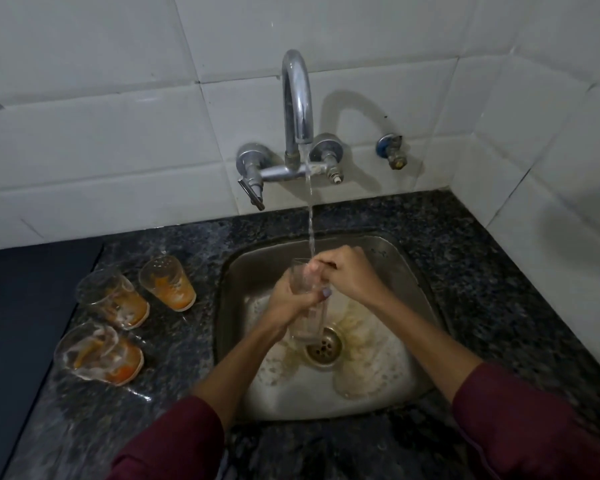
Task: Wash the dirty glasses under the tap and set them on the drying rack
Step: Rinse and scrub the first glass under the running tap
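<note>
Maroon sleeves (pixel 174 441) nearest, forearms reaching forward over the speckled granite bench (pixel 482 289) into the steel sink (pixel 257 393). Left hand (pixel 291 301) wrapped round the body of a clear glass (pixel 307 327), fingers closed on it; right hand (pixel 347 275) bunched at the rim, fingertips seemingly tucked inside, holding nothing of its own. Glass above the drain (pixel 324 346), long axis near upright with a slight lean, mouth up and tipped away toward the wall, base low and near the drain. Thin stream of water (pixel 310 230) falling from the tap (pixel 297 98) onto the right hand at the rim.

Step in hand, by the look of it: rinsing and rubbing the inside of the first glass. Next move likely calls for tipping out the water and carrying the glass to the drying rack, not visible anywhere in this view, so needing a look elsewhere; wet glass, firm grip advisable.

Off to the left on the bench, well apart from the sink: three dirty glasses (pixel 113 303), upright, smeared with orange residue, still waiting. Farther back, white tiled wall (pixel 118 116) and a small valve (pixel 392 152) to the right of the tap.
</note>
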Demonstrator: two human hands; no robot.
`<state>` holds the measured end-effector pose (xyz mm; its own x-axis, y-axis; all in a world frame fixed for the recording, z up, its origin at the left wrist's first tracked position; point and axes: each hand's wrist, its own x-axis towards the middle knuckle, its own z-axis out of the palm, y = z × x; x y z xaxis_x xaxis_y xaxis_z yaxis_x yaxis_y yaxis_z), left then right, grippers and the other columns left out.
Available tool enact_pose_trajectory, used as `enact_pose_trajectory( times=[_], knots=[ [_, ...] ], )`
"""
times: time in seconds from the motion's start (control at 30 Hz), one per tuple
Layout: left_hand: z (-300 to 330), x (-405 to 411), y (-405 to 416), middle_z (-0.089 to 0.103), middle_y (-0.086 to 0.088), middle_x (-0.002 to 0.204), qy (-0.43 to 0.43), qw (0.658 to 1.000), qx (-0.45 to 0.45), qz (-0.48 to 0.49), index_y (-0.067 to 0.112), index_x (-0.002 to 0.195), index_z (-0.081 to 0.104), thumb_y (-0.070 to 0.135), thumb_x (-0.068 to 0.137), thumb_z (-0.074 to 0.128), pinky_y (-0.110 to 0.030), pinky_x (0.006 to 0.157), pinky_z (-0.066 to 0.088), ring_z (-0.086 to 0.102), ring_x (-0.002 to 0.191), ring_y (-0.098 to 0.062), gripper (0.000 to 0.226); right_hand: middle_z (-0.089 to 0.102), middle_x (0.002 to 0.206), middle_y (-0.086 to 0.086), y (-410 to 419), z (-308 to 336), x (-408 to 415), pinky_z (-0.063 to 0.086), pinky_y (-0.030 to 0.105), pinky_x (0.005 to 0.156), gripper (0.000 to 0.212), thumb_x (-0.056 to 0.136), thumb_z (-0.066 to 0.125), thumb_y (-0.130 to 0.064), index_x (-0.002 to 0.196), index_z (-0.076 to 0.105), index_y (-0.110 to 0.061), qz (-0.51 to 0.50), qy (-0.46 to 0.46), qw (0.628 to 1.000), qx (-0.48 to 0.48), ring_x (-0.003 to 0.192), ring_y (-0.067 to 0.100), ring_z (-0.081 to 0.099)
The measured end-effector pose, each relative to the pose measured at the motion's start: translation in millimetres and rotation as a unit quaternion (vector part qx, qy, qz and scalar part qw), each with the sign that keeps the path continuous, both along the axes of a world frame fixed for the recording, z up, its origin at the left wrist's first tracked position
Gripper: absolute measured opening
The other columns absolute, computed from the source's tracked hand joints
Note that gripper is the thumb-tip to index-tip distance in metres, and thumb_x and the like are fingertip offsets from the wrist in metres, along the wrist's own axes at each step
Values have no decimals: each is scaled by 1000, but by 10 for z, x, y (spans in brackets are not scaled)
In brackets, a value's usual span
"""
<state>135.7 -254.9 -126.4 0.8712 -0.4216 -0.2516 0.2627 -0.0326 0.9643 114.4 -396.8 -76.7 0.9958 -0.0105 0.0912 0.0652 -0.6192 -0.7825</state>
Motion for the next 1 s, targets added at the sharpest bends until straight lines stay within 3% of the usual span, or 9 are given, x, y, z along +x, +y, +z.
enact_pose_trajectory(
  times=[0.1,0.17,0.27,0.37,0.53,0.73,0.83,0.93,1.0],
  knots=[
    [58,-95,-115,60,6,94,-150,980,108,71,13,112,49,16,69,82,-15,63,51,61,82,-6,54,72,82,5,144,33,1,52,23,72,16,89,57,-17,92,73,-14,-38,-11,998,-58,76,13,64],
    [65,-85,-89,60,7,97,-181,974,120,59,20,112,47,24,70,82,-14,65,50,61,85,-3,55,71,77,3,160,57,-14,54,21,71,15,88,58,-13,88,74,-13,-54,-5,998,-9,73,12,66],
    [21,64,80,61,-10,116,-96,993,10,-62,22,120,49,24,63,83,-36,83,57,64,102,-21,66,72,74,11,45,106,-13,57,29,72,16,86,60,-5,81,74,-10,-67,-12,993,101,67,14,67],
    [9,143,187,60,-24,113,43,982,-118,-143,10,130,45,11,65,79,-45,74,58,66,94,-33,74,70,69,7,-55,149,-14,55,28,72,19,87,60,-4,76,72,-15,-18,-15,983,181,66,12,65],
    [-2,62,75,63,-12,105,-32,998,-40,-31,15,119,50,9,58,84,-41,72,59,66,86,-22,70,73,73,5,11,145,12,51,13,67,16,86,61,-5,80,75,-10,-17,-65,994,82,64,2,65],
    [148,-122,-46,59,16,99,-214,964,147,55,26,133,35,24,71,81,-9,69,48,61,88,2,78,73,78,9,209,137,61,56,36,75,16,87,59,-13,83,74,-10,-81,-59,995,-13,75,20,68],
    [173,6,45,57,6,120,-172,979,105,-30,25,139,34,32,67,84,-26,86,50,61,105,-11,87,71,70,2,68,187,97,57,34,68,16,85,60,-6,79,74,-10,-82,-42,993,73,66,14,67],
    [193,133,175,60,-15,116,-6,991,-73,-111,17,126,49,21,61,82,-42,74,57,68,90,-28,73,68,68,6,-51,251,55,51,20,65,14,86,59,-1,81,71,0,-25,-27,979,203,60,8,62],
    [168,144,155,60,-19,111,30,987,-96,-122,10,128,47,15,60,81,-42,68,57,67,83,-29,76,68,70,12,-44,259,45,51,17,64,14,87,59,-2,81,71,0,-20,-34,980,194,61,10,62]
  ],
)
